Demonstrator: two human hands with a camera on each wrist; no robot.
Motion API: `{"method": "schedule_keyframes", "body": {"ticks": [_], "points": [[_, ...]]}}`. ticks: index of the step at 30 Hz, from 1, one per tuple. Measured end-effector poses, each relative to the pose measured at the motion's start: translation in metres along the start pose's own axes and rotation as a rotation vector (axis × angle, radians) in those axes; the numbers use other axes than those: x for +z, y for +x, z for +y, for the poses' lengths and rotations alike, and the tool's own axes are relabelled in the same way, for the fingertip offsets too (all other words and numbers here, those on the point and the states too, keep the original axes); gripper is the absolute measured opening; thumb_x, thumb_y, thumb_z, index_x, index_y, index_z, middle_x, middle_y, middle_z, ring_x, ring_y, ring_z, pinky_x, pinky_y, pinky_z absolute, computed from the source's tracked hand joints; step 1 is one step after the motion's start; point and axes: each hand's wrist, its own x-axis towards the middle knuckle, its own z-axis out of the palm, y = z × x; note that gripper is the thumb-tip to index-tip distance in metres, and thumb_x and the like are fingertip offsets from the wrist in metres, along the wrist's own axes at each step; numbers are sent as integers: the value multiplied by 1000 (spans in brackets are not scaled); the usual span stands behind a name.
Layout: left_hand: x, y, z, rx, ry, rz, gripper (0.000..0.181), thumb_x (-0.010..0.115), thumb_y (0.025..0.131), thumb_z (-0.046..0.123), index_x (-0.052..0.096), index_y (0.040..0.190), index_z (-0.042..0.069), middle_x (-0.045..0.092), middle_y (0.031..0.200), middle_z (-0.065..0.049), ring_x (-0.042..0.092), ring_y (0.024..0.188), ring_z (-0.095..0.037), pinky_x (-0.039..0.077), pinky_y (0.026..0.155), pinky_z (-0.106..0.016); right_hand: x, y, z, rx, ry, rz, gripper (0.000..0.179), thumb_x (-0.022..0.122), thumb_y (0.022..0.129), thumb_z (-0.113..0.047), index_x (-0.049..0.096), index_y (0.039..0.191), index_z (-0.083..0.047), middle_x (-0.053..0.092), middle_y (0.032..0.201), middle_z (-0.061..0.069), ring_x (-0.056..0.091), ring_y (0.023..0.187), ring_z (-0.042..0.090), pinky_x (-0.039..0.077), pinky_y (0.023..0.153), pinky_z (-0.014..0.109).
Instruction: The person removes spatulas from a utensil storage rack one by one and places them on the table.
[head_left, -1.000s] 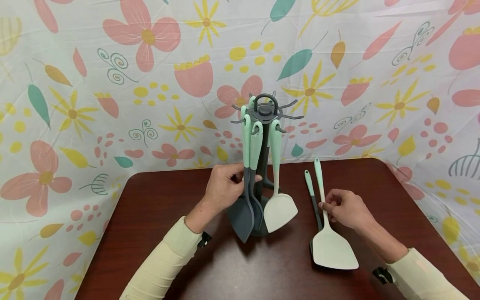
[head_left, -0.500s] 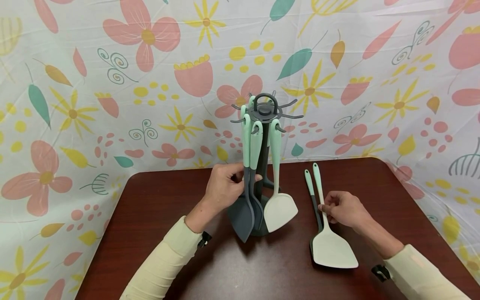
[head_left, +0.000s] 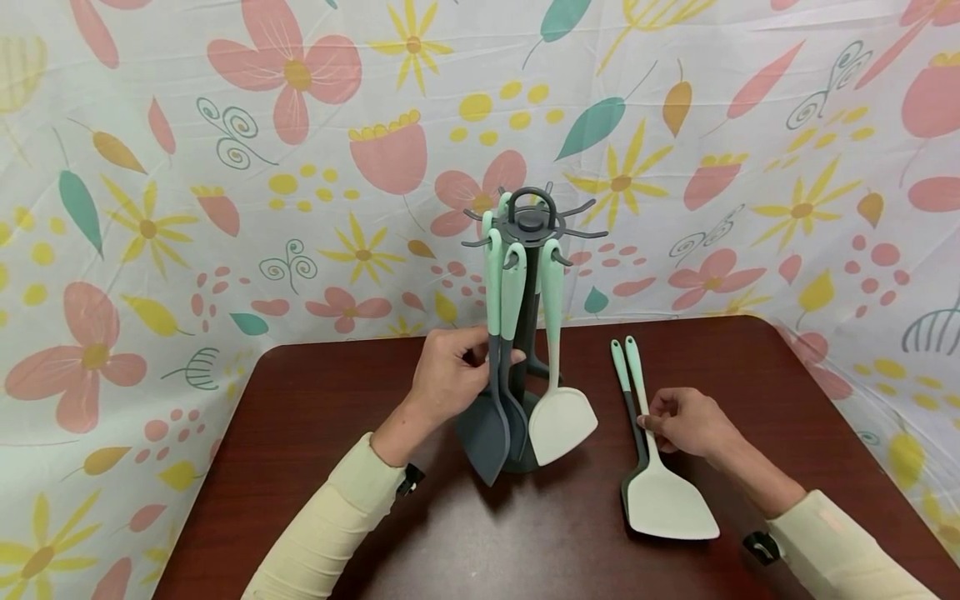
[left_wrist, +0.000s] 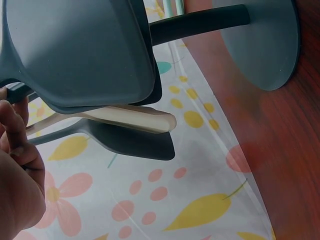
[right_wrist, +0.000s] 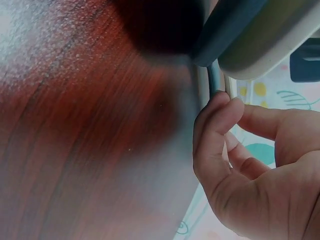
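Observation:
My right hand (head_left: 690,421) pinches the thin shaft of a cream spatula with a mint handle (head_left: 671,504). Its wide blade overlaps a dark utensil with a mint handle (head_left: 628,408) on the table. Farther left, a dark grey utensil stand (head_left: 531,221) stands upright. Behind the front hanging handles, my left hand (head_left: 450,375) reaches in with curled fingers and grips the stand's post; its fingertips are partly hidden. A dark spatula (head_left: 483,442), a narrower dark utensil (head_left: 516,429) and a cream spatula (head_left: 562,425) hang from its hooks.
The dark red-brown table (head_left: 330,517) ends at a floral cloth (head_left: 315,200) hung behind it. More utensils hang at the stand's rear, including a dark one (left_wrist: 135,140) in the left wrist view. Several hooks on the stand's right side reach outward.
The held spatula's handle end has come down and slightly left, next to the dark utensil's handle; my right hand has lowered a little with it. My left hand and the stand have stayed put.

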Motion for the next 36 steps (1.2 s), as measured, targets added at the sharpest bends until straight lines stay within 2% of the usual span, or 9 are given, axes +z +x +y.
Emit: {"method": "schedule_keyframes", "body": {"ticks": [17, 26, 36], "points": [[0, -1, 0, -3, 0, 9, 14, 90, 89, 21, 77, 83, 18, 43, 54, 6, 40, 49, -5, 31, 47, -24, 2, 1, 5, 13, -5, -15, 24, 75, 102, -18, 63, 88, -3, 64, 76, 10, 70, 68, 21, 60, 62, 38], [1, -1, -1, 1, -33, 4, 8, 88, 90, 19, 80, 90, 16, 49, 54, 6, 47, 49, -3, 36, 47, -24, 3, 4, 7, 18, -13, -21, 24, 75, 101, -19, 63, 88, -4, 64, 75, 9, 69, 67, 20, 60, 62, 38], [1, 0, -2, 9, -38, -2, 10, 87, 92, 20, 79, 87, 17, 49, 55, 8, 48, 48, -1, 37, 46, -24, 3, 4, 6, 12, -46, -15, 25, 75, 101, -20, 63, 86, -4, 65, 72, 7, 68, 64, 20, 55, 57, 37]]}}
